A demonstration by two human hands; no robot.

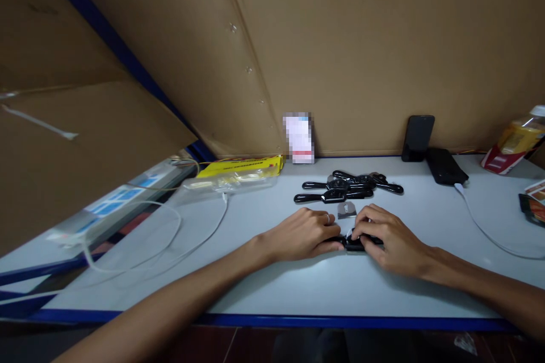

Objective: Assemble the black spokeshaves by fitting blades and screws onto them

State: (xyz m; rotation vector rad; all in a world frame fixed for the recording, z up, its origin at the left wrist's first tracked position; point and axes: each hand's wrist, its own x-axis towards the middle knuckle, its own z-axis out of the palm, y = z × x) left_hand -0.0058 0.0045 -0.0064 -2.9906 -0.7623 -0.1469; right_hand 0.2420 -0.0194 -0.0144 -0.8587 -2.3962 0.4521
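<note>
From where I'm standing, the black tools (334, 197) in the middle of the tabletop (272, 289) are gleaming like glossy, lacquered metal, and another black tool (355, 247) nearer the front edge is shining just as smoothly. The small blade (349, 214) between is showing bare grey metal. The tabletop is looking smooth, with a faint sheen. Behind its back edge, matt cardboard (361, 57) is rising; towards the back right corner, a bottle (513, 144) is showing clear, shiny plastic.
</note>
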